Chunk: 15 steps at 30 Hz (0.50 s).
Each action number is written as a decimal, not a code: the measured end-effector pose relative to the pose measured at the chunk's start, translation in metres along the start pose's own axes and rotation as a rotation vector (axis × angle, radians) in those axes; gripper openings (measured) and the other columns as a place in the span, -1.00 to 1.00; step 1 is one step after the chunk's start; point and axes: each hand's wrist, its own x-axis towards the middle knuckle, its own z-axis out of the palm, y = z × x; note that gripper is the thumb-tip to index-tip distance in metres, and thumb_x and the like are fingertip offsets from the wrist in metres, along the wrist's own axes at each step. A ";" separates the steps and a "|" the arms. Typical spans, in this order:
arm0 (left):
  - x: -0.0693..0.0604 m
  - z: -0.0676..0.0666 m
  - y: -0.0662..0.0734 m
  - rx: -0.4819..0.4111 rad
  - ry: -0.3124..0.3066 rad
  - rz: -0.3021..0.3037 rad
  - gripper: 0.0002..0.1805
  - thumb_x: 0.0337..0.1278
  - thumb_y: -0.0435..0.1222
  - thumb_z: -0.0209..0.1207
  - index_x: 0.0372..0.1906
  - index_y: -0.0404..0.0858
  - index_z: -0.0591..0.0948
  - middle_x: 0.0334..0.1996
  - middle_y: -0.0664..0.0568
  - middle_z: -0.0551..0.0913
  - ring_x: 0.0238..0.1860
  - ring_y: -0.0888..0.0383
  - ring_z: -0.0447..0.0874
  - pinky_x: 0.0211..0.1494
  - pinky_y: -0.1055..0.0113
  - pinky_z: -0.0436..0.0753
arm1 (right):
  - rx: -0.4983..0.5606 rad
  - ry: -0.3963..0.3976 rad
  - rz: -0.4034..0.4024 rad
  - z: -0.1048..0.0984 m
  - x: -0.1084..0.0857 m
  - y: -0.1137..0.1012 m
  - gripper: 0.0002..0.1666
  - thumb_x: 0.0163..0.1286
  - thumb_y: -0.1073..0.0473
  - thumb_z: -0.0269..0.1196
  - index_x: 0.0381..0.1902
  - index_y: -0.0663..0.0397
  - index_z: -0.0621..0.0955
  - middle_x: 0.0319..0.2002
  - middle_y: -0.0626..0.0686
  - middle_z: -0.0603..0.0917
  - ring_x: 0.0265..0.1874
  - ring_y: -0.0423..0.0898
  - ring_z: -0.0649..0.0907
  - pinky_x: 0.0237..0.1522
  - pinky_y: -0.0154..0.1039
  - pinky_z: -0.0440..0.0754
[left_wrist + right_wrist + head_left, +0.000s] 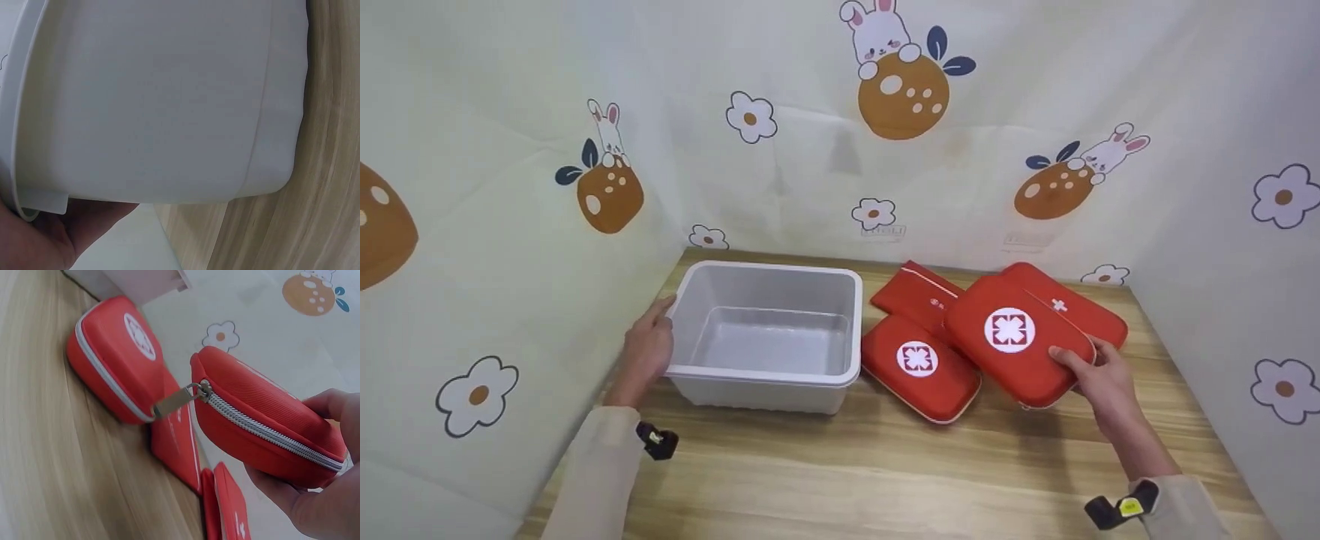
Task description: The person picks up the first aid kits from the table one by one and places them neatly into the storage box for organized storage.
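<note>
My right hand (1106,382) grips a red zippered first-aid case (1005,367) by its right edge, thumb on top and fingers beneath. In the right wrist view, the case's silver zipper and dangling pull tab face the camera, and it is raised off the table. At the left side of a grey-white plastic bin (757,394), my left hand (649,345) holds the rim; the left wrist view shows fingers around it, partly hidden by the wall. Between bin and held case lies a smaller red first-aid case (900,379) with a round white emblem.
Behind the smaller case lies a flat red pouch (911,292), partly covered. Another red case (1091,311) with a white cross sits behind the held one at the right. Patterned cloth walls (802,172) enclose the wooden table (840,480) at the back and both sides.
</note>
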 end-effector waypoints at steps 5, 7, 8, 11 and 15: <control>0.001 0.002 0.000 -0.008 0.013 0.000 -0.39 0.55 -0.16 -0.47 0.61 -0.06 0.08 0.60 -0.18 0.07 0.62 -0.22 -0.08 0.64 -0.18 -0.02 | 0.055 -0.013 -0.013 0.010 -0.002 -0.010 0.13 0.33 -0.24 0.30 0.58 0.13 0.01 0.44 0.24 0.32 -0.25 -0.38 0.66 -0.14 -0.49 0.70; 0.001 0.003 -0.001 -0.008 0.026 0.008 -0.39 0.55 -0.14 -0.47 0.60 -0.08 0.10 0.56 -0.23 0.17 0.60 -0.23 0.00 0.63 -0.17 0.04 | 0.088 -0.022 -0.023 0.013 -0.002 -0.015 0.13 0.33 -0.23 0.31 0.58 0.13 0.01 0.43 0.23 0.32 -0.24 -0.37 0.67 -0.14 -0.49 0.70; 0.002 0.003 -0.002 -0.009 0.032 0.011 -0.39 0.55 -0.14 -0.46 0.60 -0.10 0.11 0.55 -0.24 0.19 0.59 -0.23 0.02 0.62 -0.17 0.06 | 0.108 -0.028 -0.025 0.016 -0.002 -0.017 0.12 0.33 -0.22 0.31 0.58 0.13 0.02 0.42 0.21 0.32 -0.24 -0.37 0.68 -0.13 -0.49 0.70; 0.003 0.003 -0.003 0.011 0.046 0.032 -0.40 0.55 -0.17 -0.44 0.59 -0.15 0.14 0.53 -0.27 0.22 0.58 -0.24 0.07 0.61 -0.15 0.10 | 0.165 -0.043 -0.018 0.023 -0.002 -0.024 0.13 0.33 -0.22 0.32 0.59 0.11 0.01 0.43 0.19 0.31 -0.22 -0.36 0.68 -0.11 -0.48 0.70; 0.003 0.002 -0.002 0.029 0.036 0.040 -0.40 0.54 -0.22 -0.44 0.59 -0.16 0.12 0.57 -0.24 0.12 0.59 -0.25 0.02 0.62 -0.17 0.07 | 0.228 -0.076 -0.013 0.033 -0.003 -0.033 0.13 0.33 -0.20 0.33 0.61 0.05 0.01 0.44 0.17 0.31 -0.20 -0.34 0.70 -0.09 -0.46 0.71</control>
